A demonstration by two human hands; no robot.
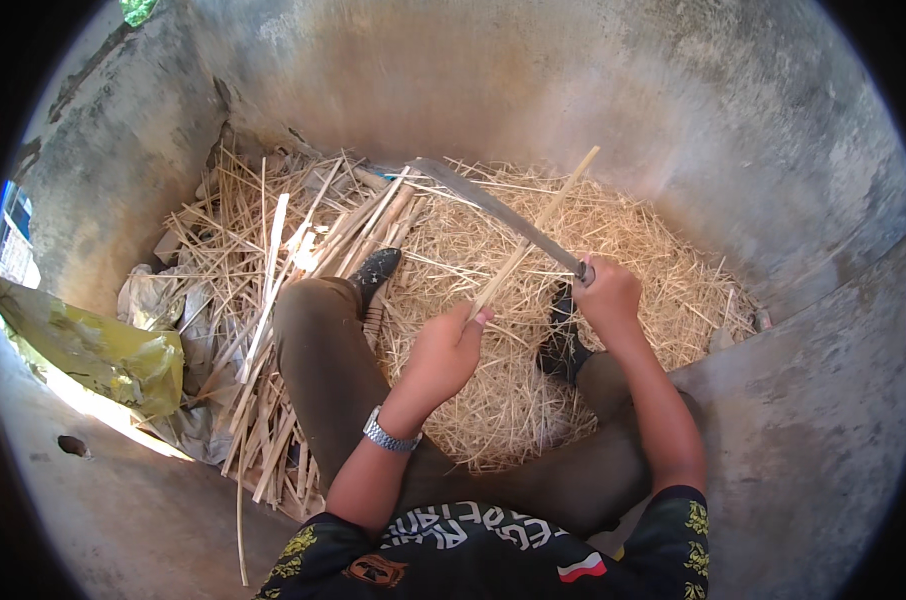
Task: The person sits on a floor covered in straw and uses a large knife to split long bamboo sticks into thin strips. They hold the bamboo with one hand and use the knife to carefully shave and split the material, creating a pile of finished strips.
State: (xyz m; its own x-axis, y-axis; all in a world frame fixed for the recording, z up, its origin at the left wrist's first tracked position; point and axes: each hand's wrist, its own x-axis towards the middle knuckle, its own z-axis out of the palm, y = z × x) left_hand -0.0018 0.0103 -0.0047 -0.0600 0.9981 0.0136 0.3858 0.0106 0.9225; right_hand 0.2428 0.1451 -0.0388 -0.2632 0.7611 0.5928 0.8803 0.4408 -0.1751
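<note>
l grip [445,350] & r grip [606,296] both clenched, arms fwd.

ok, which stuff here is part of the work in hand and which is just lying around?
In use:
left hand gripping the thin strip
right hand holding the long blade, laid across the strip

Lying about:
shavings pile
cut strips by the left leg
yellow bag
</note>
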